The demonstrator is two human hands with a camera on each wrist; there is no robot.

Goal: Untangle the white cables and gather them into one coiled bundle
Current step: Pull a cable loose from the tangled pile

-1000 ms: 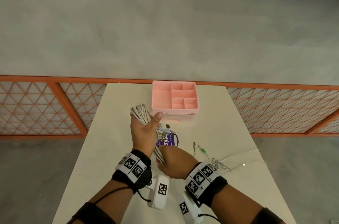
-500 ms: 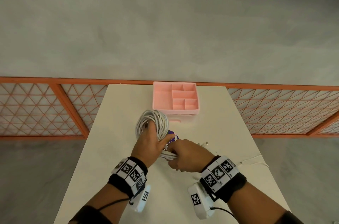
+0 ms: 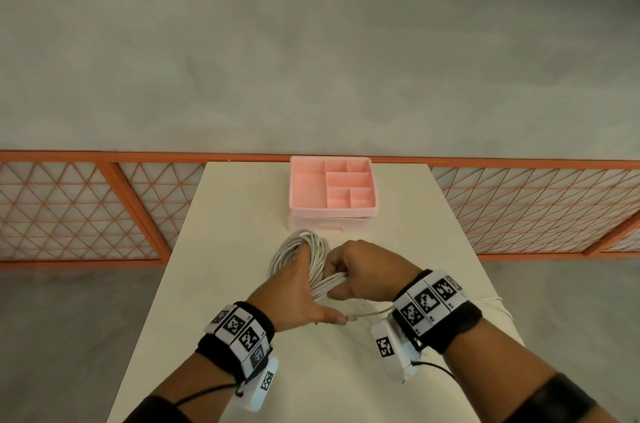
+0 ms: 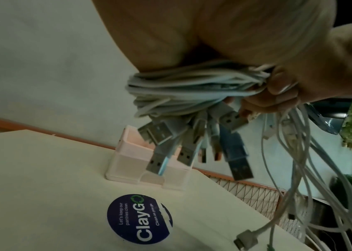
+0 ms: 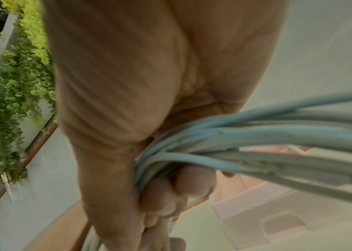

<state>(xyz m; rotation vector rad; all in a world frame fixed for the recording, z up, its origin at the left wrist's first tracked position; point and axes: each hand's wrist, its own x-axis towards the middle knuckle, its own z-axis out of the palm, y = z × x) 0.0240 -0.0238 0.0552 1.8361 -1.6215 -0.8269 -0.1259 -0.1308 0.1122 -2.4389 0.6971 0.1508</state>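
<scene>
The white cables (image 3: 317, 260) form a coil standing round the fingers of my left hand (image 3: 294, 287), whose thumb is spread out toward me. My right hand (image 3: 363, 267) grips the strands where they leave the coil on its right side. In the left wrist view the coil (image 4: 181, 88) crosses under the palm, several USB plugs (image 4: 238, 163) dangle from it, and right-hand fingers (image 4: 278, 88) clamp it. In the right wrist view the strands (image 5: 256, 135) run out of my curled right hand (image 5: 128, 84). One loose cable end (image 3: 367, 313) lies by the left thumb.
A pink compartment tray (image 3: 332, 213) stands at the far edge of the cream table (image 3: 225, 249), just beyond the coil. A round blue sticker (image 4: 138, 219) lies on the table under my hands. Loose cable tails (image 3: 495, 299) trail off to the right edge. An orange lattice railing (image 3: 104, 208) runs behind.
My left hand has tipped forward and down from upright, carrying the coil. My right hand moved from below the left hand to the coil's right side, gripping the strands.
</scene>
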